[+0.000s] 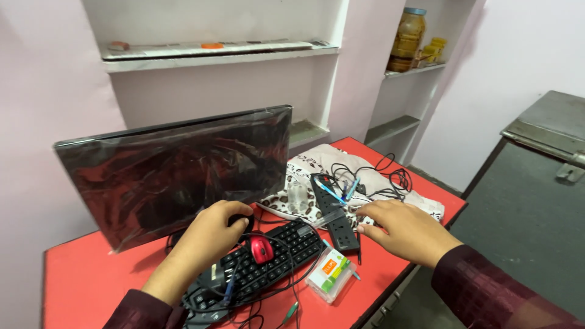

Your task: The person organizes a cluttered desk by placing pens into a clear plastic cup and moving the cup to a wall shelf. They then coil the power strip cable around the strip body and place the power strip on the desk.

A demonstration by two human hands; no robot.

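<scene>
My left hand (210, 234) rests curled over the black base of a monitor (177, 167), whose dark screen is wrapped in plastic film. Just right of that hand, a red mouse (261, 248) lies on a black keyboard (268, 262) with cables looped over it. My right hand (405, 228) hovers palm down, fingers spread, at the right edge of a black power strip (334, 213); its fingertips touch a small clear strip there. Whether it grips anything is unclear.
The things sit on a red table (79, 274). A spotted cloth (317, 161) with tangled black cables (390, 176) lies behind the strip. A small clear box (330, 275) with green and orange labels sits near the front edge. Wall shelves hold jars (408, 39). A grey metal cabinet (536, 189) stands at right.
</scene>
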